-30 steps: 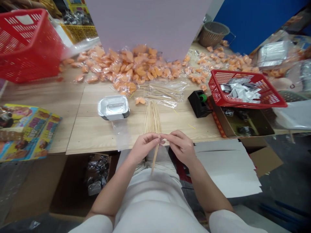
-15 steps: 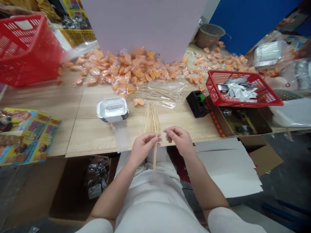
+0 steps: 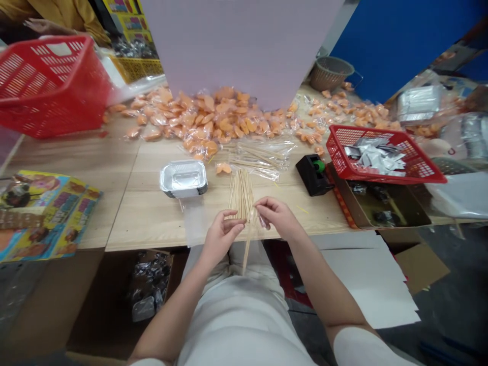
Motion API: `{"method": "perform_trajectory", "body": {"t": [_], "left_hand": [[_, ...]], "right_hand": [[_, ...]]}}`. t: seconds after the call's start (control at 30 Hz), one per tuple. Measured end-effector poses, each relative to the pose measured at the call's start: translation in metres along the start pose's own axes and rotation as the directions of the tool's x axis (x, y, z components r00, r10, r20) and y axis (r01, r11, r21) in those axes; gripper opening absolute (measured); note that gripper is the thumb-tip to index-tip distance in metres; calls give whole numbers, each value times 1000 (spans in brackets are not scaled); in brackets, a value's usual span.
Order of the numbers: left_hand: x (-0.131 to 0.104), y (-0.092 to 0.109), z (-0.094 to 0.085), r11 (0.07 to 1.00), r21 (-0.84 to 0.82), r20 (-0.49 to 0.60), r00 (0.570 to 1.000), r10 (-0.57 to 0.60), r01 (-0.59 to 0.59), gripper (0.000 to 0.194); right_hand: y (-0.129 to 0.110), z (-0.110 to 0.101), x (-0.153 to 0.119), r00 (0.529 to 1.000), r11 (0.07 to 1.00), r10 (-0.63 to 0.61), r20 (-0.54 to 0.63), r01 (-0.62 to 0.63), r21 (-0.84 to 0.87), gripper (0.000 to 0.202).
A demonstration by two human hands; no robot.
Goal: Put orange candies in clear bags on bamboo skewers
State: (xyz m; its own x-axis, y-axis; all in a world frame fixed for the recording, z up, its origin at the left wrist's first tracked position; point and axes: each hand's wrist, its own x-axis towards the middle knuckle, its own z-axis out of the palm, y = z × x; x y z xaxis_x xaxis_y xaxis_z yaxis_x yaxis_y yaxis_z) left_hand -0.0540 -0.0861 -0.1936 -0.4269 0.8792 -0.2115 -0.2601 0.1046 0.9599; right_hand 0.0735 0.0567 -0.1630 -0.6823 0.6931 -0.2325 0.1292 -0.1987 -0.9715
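Observation:
Thin wooden skewers (image 3: 247,251) hang over the table's front edge, tilted slightly, in front of my lap. My left hand (image 3: 224,231) is closed at their upper end, thumb and fingertips together. Opposite it, my right hand (image 3: 276,216) pinches a piece of clear plastic (image 3: 254,216) against the same skewers; whether this is tape or a bag edge I cannot tell. Just beyond my hands a fanned bundle of skewers (image 3: 241,190) lies on the wooden table (image 3: 145,203). Behind it are skewers in clear bags (image 3: 263,157).
Stacked foil trays (image 3: 183,178) stand left of the bundle. A black tape dispenser (image 3: 313,174) is to the right, beside a red basket (image 3: 385,175) of silver packets. Bagged orange pieces (image 3: 224,119) are heaped behind. Printed packaging (image 3: 49,213) and a large red basket (image 3: 57,86) occupy the left.
My right hand has come closer to the skewers and now holds clear plastic against them. The hanging skewers have tilted slightly. The view has shifted a little.

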Motion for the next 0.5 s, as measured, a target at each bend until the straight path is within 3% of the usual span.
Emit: {"method": "perform_trajectory", "body": {"t": [0.1, 0.2, 0.27, 0.37, 0.47, 0.5], "left_hand": [[-2, -4, -24, 971, 193, -106, 981, 163, -141, 28], [-4, -10, -55, 809, 550, -212, 901, 378, -210, 21], [-6, -15, -75, 659, 723, -217, 838, 501, -207, 20], [-10, -24, -97, 506, 834, -165, 777, 607, -218, 18], [-11, -31, -108, 446, 868, -140, 757, 639, -216, 18], [-11, -33, -109, 438, 874, -137, 757, 639, -212, 18]], "right_hand": [[-10, -15, 41, 968, 984, -57, -244, 96, 152, 27], [-21, -37, 92, 847, 960, -123, -517, 234, 155, 22], [-21, -50, 119, 763, 973, -153, -628, 227, 39, 14], [-6, -60, 135, 703, 983, -183, -688, 155, -102, 15], [18, -51, 118, 666, 955, -287, -689, 142, -260, 30], [26, -44, 108, 681, 935, -334, -652, 152, -321, 31]]}}
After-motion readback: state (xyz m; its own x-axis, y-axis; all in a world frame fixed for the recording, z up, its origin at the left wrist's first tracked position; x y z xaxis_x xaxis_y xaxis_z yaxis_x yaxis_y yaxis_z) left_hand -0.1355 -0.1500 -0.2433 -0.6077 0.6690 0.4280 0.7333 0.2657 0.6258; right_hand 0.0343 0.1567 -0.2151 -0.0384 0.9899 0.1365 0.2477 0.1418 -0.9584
